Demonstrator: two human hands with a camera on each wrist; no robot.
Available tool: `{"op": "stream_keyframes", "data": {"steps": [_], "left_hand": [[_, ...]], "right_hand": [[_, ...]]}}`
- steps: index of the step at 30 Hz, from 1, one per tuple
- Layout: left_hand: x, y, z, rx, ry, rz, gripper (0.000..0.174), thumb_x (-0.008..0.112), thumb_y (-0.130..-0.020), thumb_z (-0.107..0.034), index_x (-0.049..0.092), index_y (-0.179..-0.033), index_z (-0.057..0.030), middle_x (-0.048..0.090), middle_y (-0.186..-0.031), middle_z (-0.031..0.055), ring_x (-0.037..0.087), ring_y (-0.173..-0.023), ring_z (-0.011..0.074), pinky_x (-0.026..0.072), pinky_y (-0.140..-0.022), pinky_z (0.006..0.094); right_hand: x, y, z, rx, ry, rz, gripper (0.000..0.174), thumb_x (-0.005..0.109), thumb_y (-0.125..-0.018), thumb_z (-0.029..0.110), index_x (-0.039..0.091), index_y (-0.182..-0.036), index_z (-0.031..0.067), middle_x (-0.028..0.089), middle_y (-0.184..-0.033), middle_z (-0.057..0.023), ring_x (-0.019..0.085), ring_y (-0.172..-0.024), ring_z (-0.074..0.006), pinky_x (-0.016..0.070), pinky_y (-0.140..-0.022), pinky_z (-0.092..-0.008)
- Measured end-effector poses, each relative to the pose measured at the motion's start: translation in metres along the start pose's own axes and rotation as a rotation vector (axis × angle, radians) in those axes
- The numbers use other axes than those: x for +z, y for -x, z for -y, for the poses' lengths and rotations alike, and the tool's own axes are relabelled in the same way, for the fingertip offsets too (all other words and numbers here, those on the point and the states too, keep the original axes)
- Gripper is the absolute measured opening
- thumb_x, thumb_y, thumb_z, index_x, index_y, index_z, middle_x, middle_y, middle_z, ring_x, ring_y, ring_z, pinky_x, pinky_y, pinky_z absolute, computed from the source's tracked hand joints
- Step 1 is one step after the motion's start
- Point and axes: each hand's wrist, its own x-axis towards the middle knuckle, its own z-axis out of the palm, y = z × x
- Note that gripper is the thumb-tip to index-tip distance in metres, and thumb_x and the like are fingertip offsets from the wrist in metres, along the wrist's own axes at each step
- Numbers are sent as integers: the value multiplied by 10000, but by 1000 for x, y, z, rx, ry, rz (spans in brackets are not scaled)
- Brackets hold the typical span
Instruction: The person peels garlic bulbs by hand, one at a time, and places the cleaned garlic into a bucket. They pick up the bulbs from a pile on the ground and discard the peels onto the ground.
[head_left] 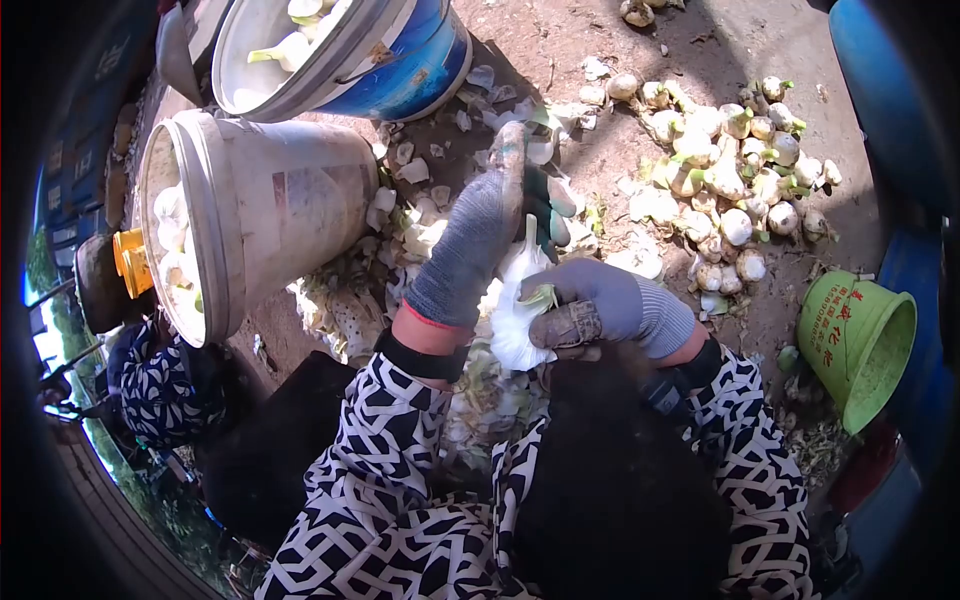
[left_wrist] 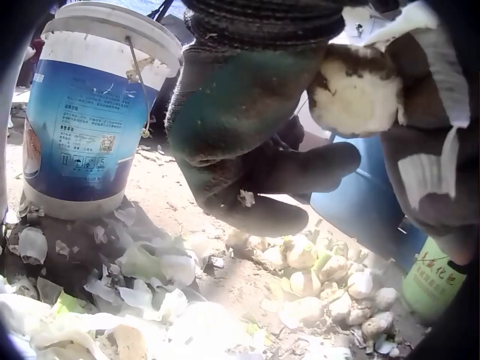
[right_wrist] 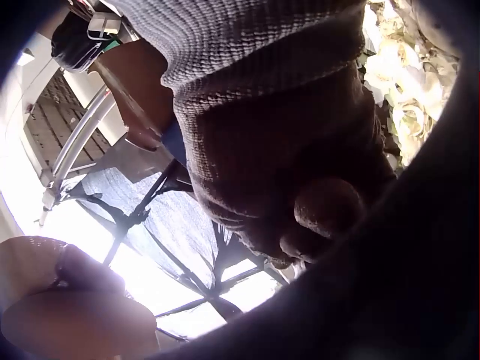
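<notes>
Gripping white bulb [head_left: 515, 335]: right hand [head_left: 598, 303] | left hand [head_left: 520, 190]: near it, fingers loose

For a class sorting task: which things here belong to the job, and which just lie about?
Likely the job's:
garlic bulb in right hand
heaped garlic bulbs
white bucket
blue bucket
garlic peelings

Seemingly just lying about:
green bucket
blue container

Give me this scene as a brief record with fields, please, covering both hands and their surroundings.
Right hand: holds a white bulb
Left hand: beside the bulb, no grip visible
White bucket: at left, bulbs inside
Blue bucket: beyond the white bucket, bulbs inside
Pile: many bulbs, on the ground at right
Green bucket: at far right
Peelings: on the ground near the white and blue buckets
</notes>
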Motion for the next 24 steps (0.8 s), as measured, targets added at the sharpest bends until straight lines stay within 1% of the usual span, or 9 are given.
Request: {"op": "stream_keyframes", "data": {"steps": [6,10,13,14,16,18,20,23,24], "left_hand": [[9,42,13,118,709,184,710,373,-952,-596,508,-1247,36,612,-1127,171,633,-985,240,529,-844,359],[7,61,19,664,-574,6,340,573,-960,-234,552,-1207,-1,615,-1136,114,619,-986,173,499,-874,298],[-4,42,28,283,760,182,308,542,-976,-211,530,-1219,-22,593,-1147,126,592,-1056,226,499,-894,368],[-7,46,25,290,780,97,352,630,-907,-226,552,-1213,-71,583,-1229,135,547,-1159,295,466,-955,443],[-8,45,20,369,904,121,358,633,-904,-231,553,-1218,-79,564,-1276,148,514,-1214,311,440,-1002,467],[-3,45,16,397,812,103,345,620,-913,-232,559,-1212,-71,550,-1304,151,493,-1238,321,414,-1036,482],[8,48,6,377,659,97,375,504,-993,-245,509,-1275,2,569,-1257,109,538,-1163,218,427,-1005,370],[11,46,11,375,692,122,372,573,-939,-117,508,-1291,-15,579,-1228,127,559,-1128,246,455,-959,375],[11,48,10,675,12,-34,429,597,-880,-29,505,-1299,-25,587,-1199,131,569,-1102,259,467,-937,377]], "right_hand": [[-9,2,-15,-162,-210,-215,333,670,-860,214,616,-1090,-20,592,-673,-52,520,-499,-93,434,-440,-242],[-5,5,-18,-205,-230,-148,334,672,-857,202,614,-1086,-33,615,-715,-66,541,-513,-106,449,-448,-249],[-14,28,-33,-613,-684,-166,316,679,-822,159,607,-1068,-26,656,-806,-158,586,-495,-181,478,-456,-237],[-20,33,-33,-621,-683,-156,316,679,-822,159,607,-1068,-26,656,-806,-158,586,-495,-181,478,-456,-237],[-36,47,-36,-801,-539,79,261,682,-824,208,634,-961,-10,667,-860,-182,661,-680,-268,545,-628,-376],[-29,41,-47,-301,615,-505,460,698,-816,436,636,-973,8,661,-722,-97,663,-684,-227,532,-660,-355],[-11,23,-24,-34,1115,-664,498,740,-761,506,630,-893,39,611,-628,-106,623,-590,-204,500,-591,-339],[-8,10,-7,-300,727,-815,523,732,-742,568,612,-769,60,548,-565,-113,544,-514,-249,463,-545,-351],[-3,9,5,-291,826,-784,389,752,-784,431,618,-810,67,558,-579,-62,562,-529,-141,450,-529,-304]]}}
